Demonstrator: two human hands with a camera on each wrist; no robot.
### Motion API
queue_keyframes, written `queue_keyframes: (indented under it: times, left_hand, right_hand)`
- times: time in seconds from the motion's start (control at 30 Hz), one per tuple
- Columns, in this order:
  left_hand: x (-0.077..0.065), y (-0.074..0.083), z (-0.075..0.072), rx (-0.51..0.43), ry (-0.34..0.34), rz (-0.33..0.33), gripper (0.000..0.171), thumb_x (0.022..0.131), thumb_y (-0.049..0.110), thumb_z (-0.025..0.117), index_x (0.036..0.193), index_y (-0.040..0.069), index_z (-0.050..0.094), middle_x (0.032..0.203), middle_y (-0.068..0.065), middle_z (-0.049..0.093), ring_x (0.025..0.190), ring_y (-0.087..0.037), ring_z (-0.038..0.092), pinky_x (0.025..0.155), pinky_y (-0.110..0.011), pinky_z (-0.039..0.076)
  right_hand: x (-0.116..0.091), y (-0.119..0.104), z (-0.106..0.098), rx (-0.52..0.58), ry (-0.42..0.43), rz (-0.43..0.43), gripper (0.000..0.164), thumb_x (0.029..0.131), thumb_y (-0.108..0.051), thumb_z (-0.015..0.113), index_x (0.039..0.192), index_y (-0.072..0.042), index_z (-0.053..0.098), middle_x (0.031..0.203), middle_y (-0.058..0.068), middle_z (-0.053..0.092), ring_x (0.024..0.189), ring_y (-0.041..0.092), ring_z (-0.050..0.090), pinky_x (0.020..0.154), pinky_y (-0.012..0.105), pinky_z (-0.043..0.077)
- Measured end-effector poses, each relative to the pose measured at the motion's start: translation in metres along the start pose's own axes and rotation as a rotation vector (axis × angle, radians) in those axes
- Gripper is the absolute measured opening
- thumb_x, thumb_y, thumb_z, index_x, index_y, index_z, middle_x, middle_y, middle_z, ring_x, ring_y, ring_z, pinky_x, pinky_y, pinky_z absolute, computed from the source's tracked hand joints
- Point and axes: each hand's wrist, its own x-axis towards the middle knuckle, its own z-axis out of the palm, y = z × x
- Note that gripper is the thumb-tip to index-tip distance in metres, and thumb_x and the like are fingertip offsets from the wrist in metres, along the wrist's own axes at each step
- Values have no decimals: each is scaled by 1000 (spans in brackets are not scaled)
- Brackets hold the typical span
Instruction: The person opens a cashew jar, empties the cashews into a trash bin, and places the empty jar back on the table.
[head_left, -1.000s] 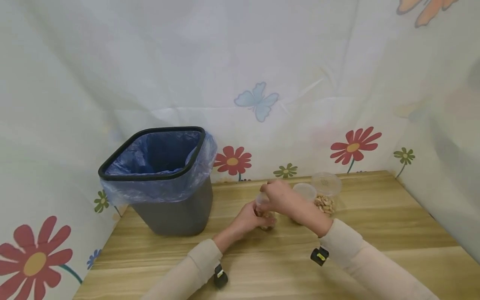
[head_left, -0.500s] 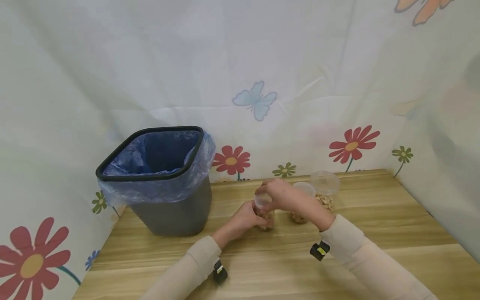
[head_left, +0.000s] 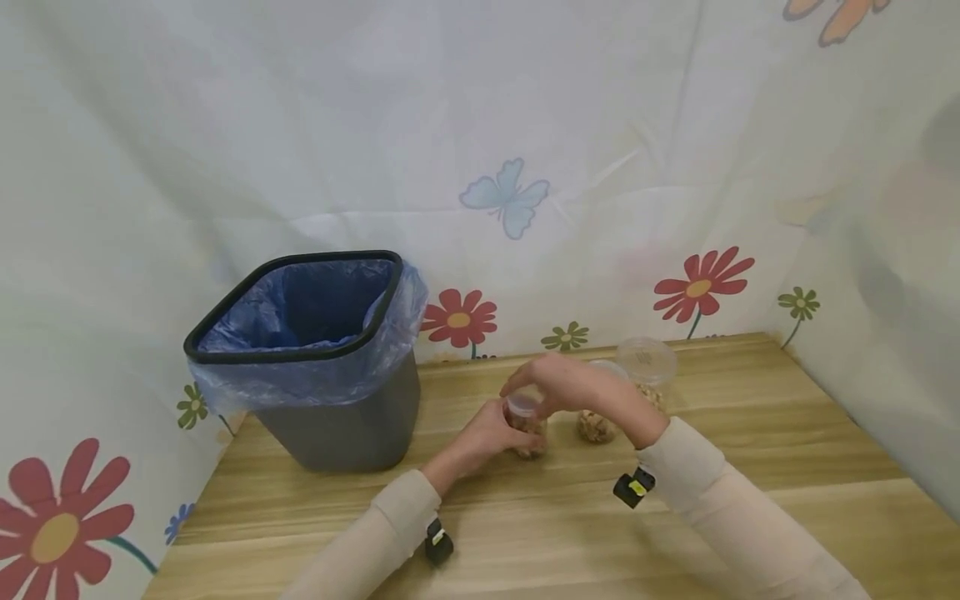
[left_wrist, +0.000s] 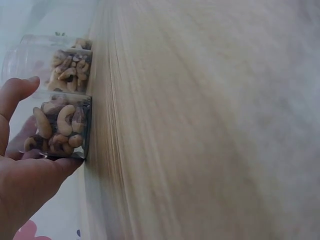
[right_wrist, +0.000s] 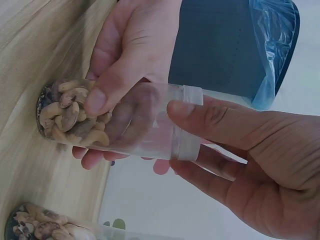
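Observation:
A clear plastic jar (right_wrist: pixel 140 120) partly filled with cashews stands on the wooden table. My left hand (head_left: pixel 487 432) grips its body low down, thumb across the near side. With thumb and fingers my right hand (head_left: pixel 573 387) pinches the translucent lid (right_wrist: pixel 188 145), which sits at the jar's mouth; whether it is threaded tight I cannot tell. Behind my right hand stands a second jar of cashews (head_left: pixel 595 427), partly covered by that hand. A third jar, its round clear top (head_left: pixel 647 360) visible, is farther back with cashews (head_left: pixel 649 394) in it.
A grey bin (head_left: pixel 352 433) with a blue liner bag (head_left: pixel 315 379) and black rim stands on the table, left of my hands. A patterned cloth wall (head_left: pixel 420 167) closes off the back and sides. The wooden tabletop (head_left: pixel 540 533) extends toward me.
My right hand's fingers have shifted slightly left around the lid, showing more of it. The left hand keeps its grip on the jar. The head view has drifted slightly.

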Motion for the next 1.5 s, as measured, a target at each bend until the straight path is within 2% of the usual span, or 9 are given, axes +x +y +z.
queue_keyframes:
  times: [0.2, 0.37, 0.6, 0.73, 0.83, 0.97, 1.17, 1.37, 1.5]
  left_hand:
    - [-2, 2, 0, -7, -38, -3, 26, 83, 4, 84, 104, 5, 69, 88, -4, 73, 76, -14, 68, 68, -30, 57]
    - [-1, -2, 2, -16, -34, -12, 25, 82, 4, 84, 102, 5, 71, 87, -5, 74, 73, -15, 69, 66, -33, 59]
    - [1, -2, 1, 85, 22, -4, 43, 79, 11, 89, 117, 8, 69, 103, -1, 72, 88, -13, 65, 78, -31, 54]
    - [1, 2, 1, 45, -8, -4, 32, 81, 7, 86, 110, 6, 71, 88, -2, 72, 74, -14, 65, 68, -32, 56]
    - [0, 4, 1, 14, -35, -8, 19, 83, 3, 83, 99, 3, 72, 76, -2, 71, 66, -13, 65, 63, -30, 55]
    - [0, 4, 0, -6, -51, -7, 14, 84, 1, 81, 96, 0, 73, 74, -3, 73, 66, -13, 65, 62, -28, 54]
    - [1, 4, 0, -10, -42, 2, 23, 84, 1, 81, 105, -2, 72, 75, -5, 72, 65, -13, 65, 62, -28, 54]
    - [1, 3, 0, 5, -27, -2, 27, 83, 5, 83, 109, 8, 74, 77, -5, 72, 65, -13, 66, 64, -31, 56]
    - [2, 3, -1, 28, -22, 4, 25, 83, 5, 84, 107, 7, 75, 79, -6, 72, 66, -13, 66, 65, -34, 57]
  right_hand:
    - [-2, 0, 3, 9, -15, 1, 49, 84, -5, 83, 130, -11, 70, 131, 3, 69, 121, 22, 63, 97, 40, 53]
    - [-6, -1, 1, 40, 24, 23, 49, 94, -18, 75, 140, -9, 62, 140, 8, 62, 121, 25, 64, 101, 43, 51]
    - [-4, -15, -3, 73, 133, 289, 49, 103, -39, 60, 136, -3, 62, 123, 15, 70, 106, 28, 70, 90, 44, 56]
    - [0, -22, 5, 1, 161, 424, 46, 102, -46, 58, 108, -3, 71, 92, 10, 72, 75, 21, 68, 68, 35, 55]
    - [3, -27, 12, -56, 183, 461, 50, 100, -51, 60, 75, -9, 64, 63, 1, 57, 53, 14, 52, 51, 29, 42]
    - [6, -31, 16, -118, 215, 459, 57, 95, -54, 66, 58, -14, 51, 52, -3, 45, 48, 11, 43, 46, 27, 34]
    - [9, -34, 16, -151, 229, 465, 51, 92, -53, 71, 67, -9, 59, 69, 6, 53, 59, 16, 51, 52, 29, 42]
    - [9, -34, 15, -110, 246, 451, 53, 90, -47, 76, 57, -13, 52, 61, 1, 47, 51, 12, 40, 48, 27, 35]
    - [11, -31, 13, -100, 238, 401, 51, 89, -41, 79, 58, -13, 50, 60, -1, 42, 52, 11, 35, 49, 26, 32]
